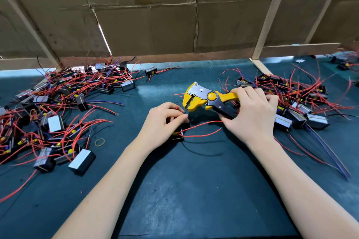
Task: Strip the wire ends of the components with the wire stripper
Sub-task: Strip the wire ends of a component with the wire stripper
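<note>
- Holding the yellow wire stripper [206, 97] by its handles, your right hand [250, 110] has its grip curled tight round the black and yellow handle ends, the tool's head pointing toward the worktop's left edge.
- Your left hand [165, 120] pinches a thin dark wire [186, 111] between thumb and forefinger, just beside the stripper's head; the wire tip reaches the tool's mouth, though whether it is clamped there you cannot tell.
- Under your left hand sits the component [178, 135], small and black with a yellow part, near the middle of the worktop [194, 190]; its red wires [202, 134] trail toward your right hand and pass beneath it.
- Toward the left edge lies a heap of components [58, 114] with tangled red, black and purple wires; a second heap [297, 101] lies by the right edge, just behind your right hand.
- A yellow rubber band [99, 142] lies flat beside the left heap.
- Along the far edge stands a wall of cardboard [147, 25] braced by pale wooden battens [269, 13], printed with "CAPACITORS", a green "RoHS 2.0" badge and handling symbols, one marked "5".
</note>
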